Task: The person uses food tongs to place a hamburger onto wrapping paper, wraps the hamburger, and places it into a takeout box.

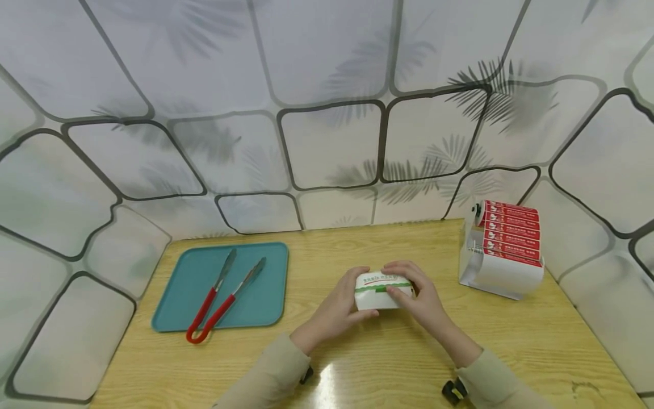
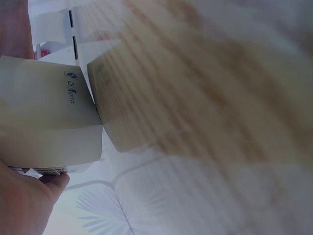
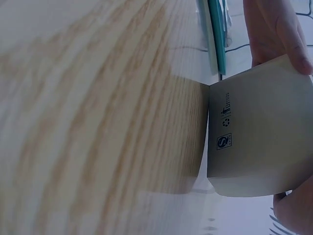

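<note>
A white paper food box (image 1: 369,300) with a wavy green band and printed lettering sits close over the wooden table, between both hands. My left hand (image 1: 332,307) grips its left side, thumb low at the front and fingers near the top. My right hand (image 1: 424,298) holds the right side, its thumb on the printed front and its fingers over the top edge. In the left wrist view, a plain, shaded side of the box (image 2: 49,107) shows small printed marks. The right wrist view shows similar marks on the box (image 3: 264,132), with its lower edge near the tabletop.
A teal tray (image 1: 268,284) lies at the table's left, with red-handled tongs (image 1: 221,311) resting across it. At the right stands a white holder (image 1: 506,278) with several red-printed packs (image 1: 511,233). A patterned curtain (image 1: 332,147) surrounds the wooden table (image 1: 378,363).
</note>
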### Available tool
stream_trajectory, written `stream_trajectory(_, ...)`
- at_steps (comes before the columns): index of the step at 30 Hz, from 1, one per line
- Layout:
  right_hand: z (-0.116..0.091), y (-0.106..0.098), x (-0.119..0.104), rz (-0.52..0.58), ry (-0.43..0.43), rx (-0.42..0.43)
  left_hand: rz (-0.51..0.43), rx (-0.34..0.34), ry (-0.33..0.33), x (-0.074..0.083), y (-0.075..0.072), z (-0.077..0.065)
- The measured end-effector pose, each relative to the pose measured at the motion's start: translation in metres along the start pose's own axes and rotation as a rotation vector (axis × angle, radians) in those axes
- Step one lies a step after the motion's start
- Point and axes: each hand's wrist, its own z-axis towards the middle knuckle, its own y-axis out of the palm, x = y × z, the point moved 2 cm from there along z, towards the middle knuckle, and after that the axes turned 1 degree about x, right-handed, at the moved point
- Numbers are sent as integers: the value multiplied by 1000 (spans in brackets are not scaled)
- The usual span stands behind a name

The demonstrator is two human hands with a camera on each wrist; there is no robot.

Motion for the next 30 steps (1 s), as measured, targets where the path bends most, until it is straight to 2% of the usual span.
stream_trajectory(4,0,0,1,29,10,3,7,-2,6,-1,0,0)
stream_trajectory(22,-1,2,-2,34,99,-6,41,27,33,4,1,2)
stream_trajectory(27,-2,1,-1,34,77,-17,37,40,25,5,0,0)
stream_trajectory(30,-3,-1,-1,-3,37,-38,57,47,29,5,0,-2)
